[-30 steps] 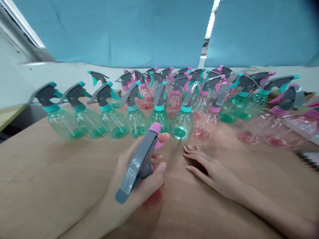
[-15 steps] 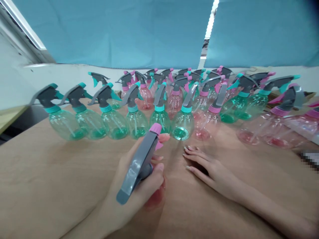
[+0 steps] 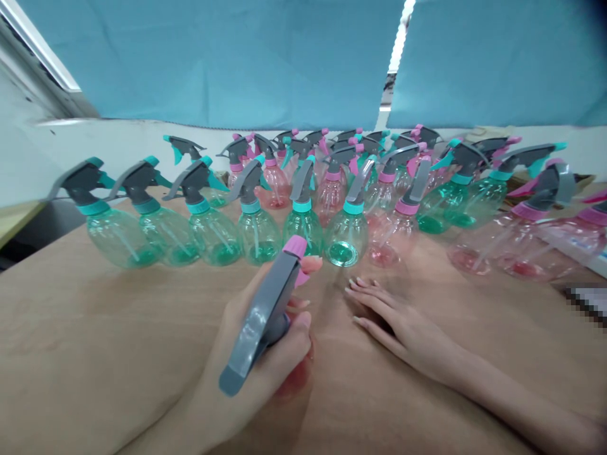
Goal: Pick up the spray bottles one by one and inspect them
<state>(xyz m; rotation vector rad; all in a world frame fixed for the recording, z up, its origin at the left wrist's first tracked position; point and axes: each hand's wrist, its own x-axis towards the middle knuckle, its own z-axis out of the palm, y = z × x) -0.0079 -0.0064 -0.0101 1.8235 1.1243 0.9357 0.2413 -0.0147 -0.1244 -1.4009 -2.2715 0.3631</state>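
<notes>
There are one table (image 3: 118, 347), two blue panels (image 3: 237, 63), one held pink spray bottle (image 3: 260, 316), six green bottles (image 3: 258, 237) frontmost, and further bottles (image 3: 331, 193) too overlapped to count.

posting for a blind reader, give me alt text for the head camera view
The wearer's left hand grips a gray-topped pink spray bottle, while the right hand rests on a wood-toned table. Behind stand green and pink spray bottles before blue fabric.

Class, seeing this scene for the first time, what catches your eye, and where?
First, probably, the pink-nozzled spray bottle in the left hand, front and centre. Just beyond it, a front line of green bottles gives way to pink bottles towards the right. Across the top, a broad blue cloth fills the background.
</notes>
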